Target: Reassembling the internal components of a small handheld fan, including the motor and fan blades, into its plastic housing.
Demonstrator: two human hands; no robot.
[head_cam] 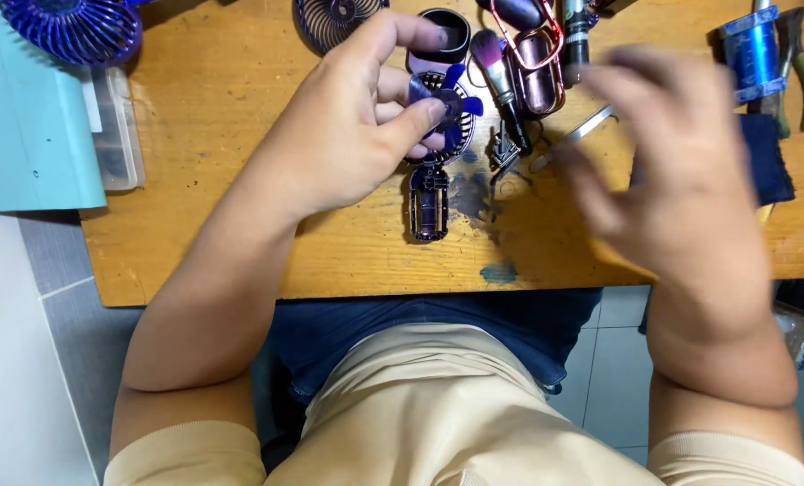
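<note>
**Small fan blade in the left hand**

While the left hand (352,126) pinches a little purple fan blade (447,99) above the wooden bench (240,243), the right hand (681,171) hovers blurry, fingers spread, holding nothing. A purple fan shell (430,202) lies just below.

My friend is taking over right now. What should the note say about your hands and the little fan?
Left hand: pinches the small blue fan blade between thumb and fingers, right over the open fan body on the wooden table.
Right hand: blurred, above the table, seems empty.
Nearby: round grille at the far edge, metal tweezers and a brush beside the fan body.
Done: the fan is open, grille off.
Left: the blade is not seen seated; the grille lies apart.
</note>
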